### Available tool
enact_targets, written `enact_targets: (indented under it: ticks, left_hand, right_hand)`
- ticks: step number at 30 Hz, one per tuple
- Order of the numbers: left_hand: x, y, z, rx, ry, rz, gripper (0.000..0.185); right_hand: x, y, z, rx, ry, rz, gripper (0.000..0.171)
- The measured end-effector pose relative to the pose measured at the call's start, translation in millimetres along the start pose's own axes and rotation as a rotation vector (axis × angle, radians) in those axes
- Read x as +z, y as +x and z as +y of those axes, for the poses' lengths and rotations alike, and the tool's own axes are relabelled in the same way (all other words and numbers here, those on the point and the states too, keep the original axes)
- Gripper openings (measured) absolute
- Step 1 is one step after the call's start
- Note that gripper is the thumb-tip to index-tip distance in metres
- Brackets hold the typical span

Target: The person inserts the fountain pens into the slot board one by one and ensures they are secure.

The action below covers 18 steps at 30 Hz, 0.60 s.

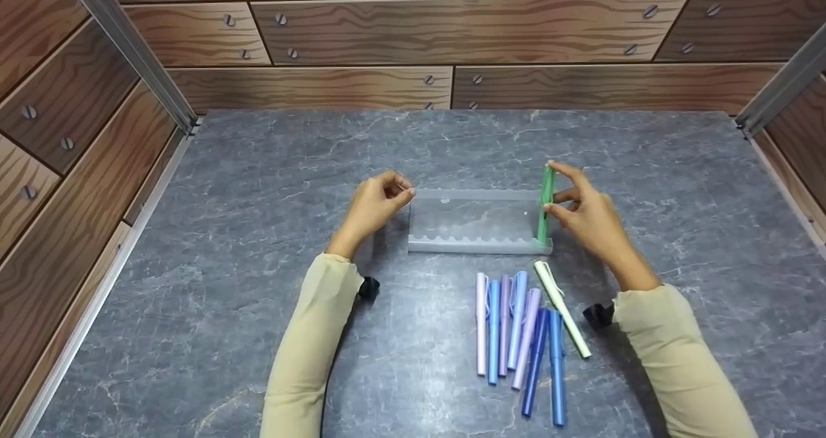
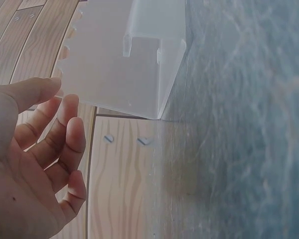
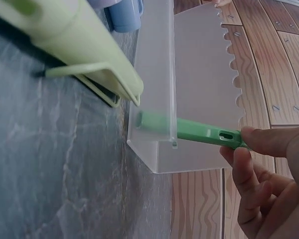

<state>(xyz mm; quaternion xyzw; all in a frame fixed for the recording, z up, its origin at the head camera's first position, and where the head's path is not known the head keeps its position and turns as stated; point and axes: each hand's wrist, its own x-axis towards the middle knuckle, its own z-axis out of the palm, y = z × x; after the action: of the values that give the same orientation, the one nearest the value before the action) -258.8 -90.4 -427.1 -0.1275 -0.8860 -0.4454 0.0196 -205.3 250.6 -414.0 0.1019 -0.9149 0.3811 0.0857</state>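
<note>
A frosted plastic pen stand (image 1: 474,222) with scalloped edges stands on the table in the middle. My left hand (image 1: 381,202) pinches its far left corner between thumb and fingertips; in the left wrist view, the thumb (image 2: 45,89) lies at the scalloped edge. At the stand's right end, my right hand (image 1: 584,212) holds a green pen (image 1: 546,199) with thumb and fingers. In the right wrist view, the lower end of the green pen (image 3: 199,132) sits behind the front lip of the stand (image 3: 157,64), showing through it, and the fingers grip near its upper part.
In front of the stand lies a loose row of several capped pens: a pale lilac pen (image 1: 481,335), blue and purple ones, and a dark blue pen (image 1: 535,367). A pale green pen (image 1: 564,315) lies slanted at the right. Wood-patterned panels (image 1: 361,31) wall in the marbled grey table (image 1: 213,244).
</note>
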Motion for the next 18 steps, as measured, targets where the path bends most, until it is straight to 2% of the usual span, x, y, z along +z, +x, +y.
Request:
enact_targets:
  ticks: [6, 18]
  left_hand:
    - [1.3, -0.8, -2.1, -0.005, -0.003, 0.005, 0.012]
    - [-0.6, 0.3, 1.5, 0.003, -0.010, -0.009, 0.015]
  right_hand:
    - [-0.1, 1.4, 1.7, 0.011, 0.005, -0.033, 0.067]
    - [-2.6, 2.8, 1.8, -0.010, -0.011, -0.020, 0.071]
